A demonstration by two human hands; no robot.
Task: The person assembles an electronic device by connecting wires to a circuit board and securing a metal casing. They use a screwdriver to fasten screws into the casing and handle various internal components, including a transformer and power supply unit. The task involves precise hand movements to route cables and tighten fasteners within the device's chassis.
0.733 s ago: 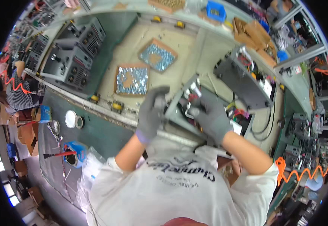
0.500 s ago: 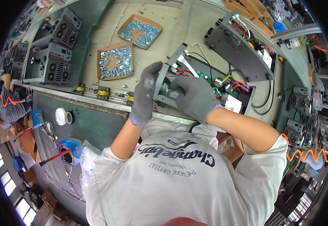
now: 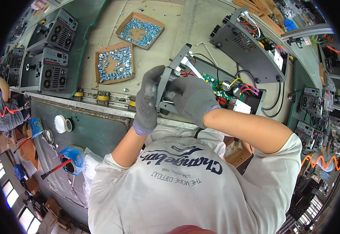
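Observation:
An opened electrical unit lies in front of me, with a green circuit board, coloured wires and a dark grey front panel at its left end. My left hand, in a grey glove, is closed round the panel from its outer side, fingers up along it. From the inner side, my right hand, gloved the same way, reaches in with curled fingers close behind the panel. What its fingertips hold, if anything, is hidden. A white cable runs from the panel's upper part toward the board.
Two cardboard trays of small screws lie beyond my left hand. A second opened unit stands at the far right, a black cable beside it. Finished-looking units stand at left. A metal rail borders the bench.
The whole view has shifted slightly left. My right hand has moved a little deeper toward the panel, and a small shiny piece seen by its fingertips is now hidden. My left hand keeps its hold.

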